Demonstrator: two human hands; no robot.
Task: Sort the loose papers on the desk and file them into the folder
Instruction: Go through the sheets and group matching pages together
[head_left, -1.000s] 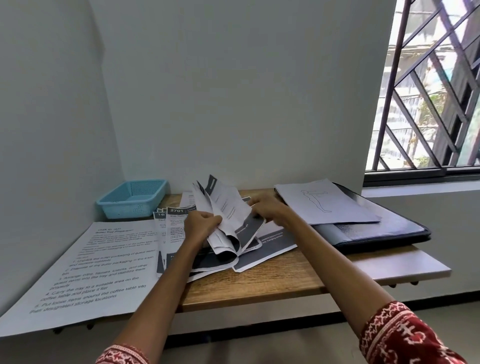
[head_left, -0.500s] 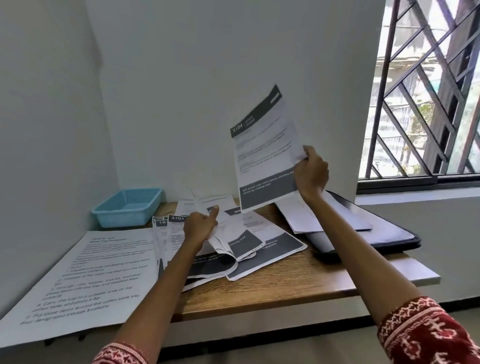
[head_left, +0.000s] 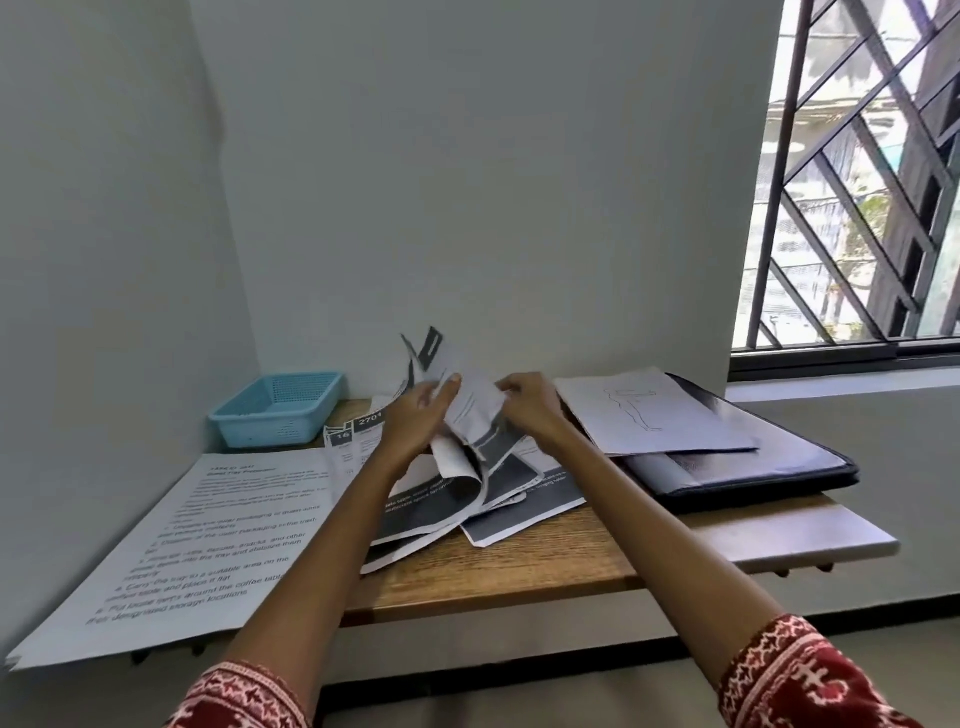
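A messy pile of loose papers (head_left: 441, 501), printed with dark bands, lies in the middle of the wooden desk (head_left: 519, 577). My left hand (head_left: 415, 415) holds several of its sheets bent upward, thumb on their front. My right hand (head_left: 527, 402) pinches the right edge of the same raised sheets (head_left: 470, 400). To the right lies the black folder (head_left: 769, 470), flat, with a white sheet bearing an outline figure (head_left: 654, 415) on top of it.
A light blue mesh basket (head_left: 275, 410) stands at the back left corner. A large instruction sheet (head_left: 208, 540) overhangs the desk's left front. A white ledge (head_left: 805, 535) extends the desk under the folder. Walls close in behind and left; a barred window (head_left: 857, 182) is at right.
Half a second ago my right hand held one printed sheet high in the air; now it is back down at the pile. My left hand stays on the bent-up sheets.
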